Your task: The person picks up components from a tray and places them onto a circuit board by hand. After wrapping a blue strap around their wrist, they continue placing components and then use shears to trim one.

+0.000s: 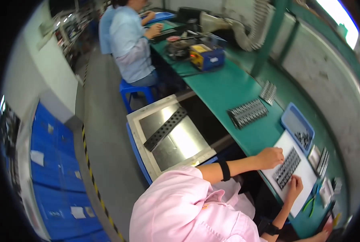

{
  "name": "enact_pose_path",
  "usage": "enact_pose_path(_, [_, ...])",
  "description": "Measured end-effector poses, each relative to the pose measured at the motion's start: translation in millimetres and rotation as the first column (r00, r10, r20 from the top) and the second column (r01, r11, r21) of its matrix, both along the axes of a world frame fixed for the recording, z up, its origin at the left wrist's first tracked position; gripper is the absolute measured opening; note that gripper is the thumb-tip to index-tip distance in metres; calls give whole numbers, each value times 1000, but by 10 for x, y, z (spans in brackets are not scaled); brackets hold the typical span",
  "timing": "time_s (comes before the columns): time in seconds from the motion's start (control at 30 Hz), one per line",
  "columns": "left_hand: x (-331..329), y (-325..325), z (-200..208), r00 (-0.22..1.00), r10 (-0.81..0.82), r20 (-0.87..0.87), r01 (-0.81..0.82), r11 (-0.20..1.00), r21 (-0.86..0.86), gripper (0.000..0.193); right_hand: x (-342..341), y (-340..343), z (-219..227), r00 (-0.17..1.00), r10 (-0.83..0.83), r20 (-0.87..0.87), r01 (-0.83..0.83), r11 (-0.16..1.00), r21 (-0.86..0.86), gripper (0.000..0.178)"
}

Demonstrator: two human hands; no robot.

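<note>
A dark rectangular panel with rows of small silvery parts (288,168) lies on a white sheet (283,142) on the green bench. At the panel's left edge is my left hand (270,157), its fingers curled and pinched together. My right hand (295,187) is closed by the panel's near right edge, fingertips at or very close to it. Whatever either hand may hold is too small to make out. Beyond the sheet stands a blue tray (291,115) with small dark parts (303,139) in one end.
Two more part-filled panels (247,113) lie farther up the bench. Green-handled pliers (310,201) rest right of the sheet. To my left is a metal-topped frame (176,139) with a perforated black strip (166,128). A co-worker (129,44) sits ahead; another hand (323,236) shows lower right.
</note>
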State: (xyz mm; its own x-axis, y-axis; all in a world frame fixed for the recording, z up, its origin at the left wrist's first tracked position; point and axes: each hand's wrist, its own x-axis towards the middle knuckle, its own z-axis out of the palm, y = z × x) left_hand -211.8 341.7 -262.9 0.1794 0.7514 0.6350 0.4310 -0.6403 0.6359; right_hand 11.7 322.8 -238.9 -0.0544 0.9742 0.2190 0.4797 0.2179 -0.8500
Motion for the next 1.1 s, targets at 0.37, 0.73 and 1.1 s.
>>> enact_pose_path(0.37, [-665,-1137,-540,958,194,209,-180,980,-85,14,-400,-556,-439,989,112,-95,-112,994,0,13])
enact_pose_path(0.73, [-714,-948,-534,957,208,204,-193,977,-90,13,-440,-357,-333,988,128,-91,-135,988,-73,14])
enact_pose_path(1.1, [-646,-274,27,998,62,32,-57,990,-129,19,-251,397,338,950,240,200,-168,932,-322,19])
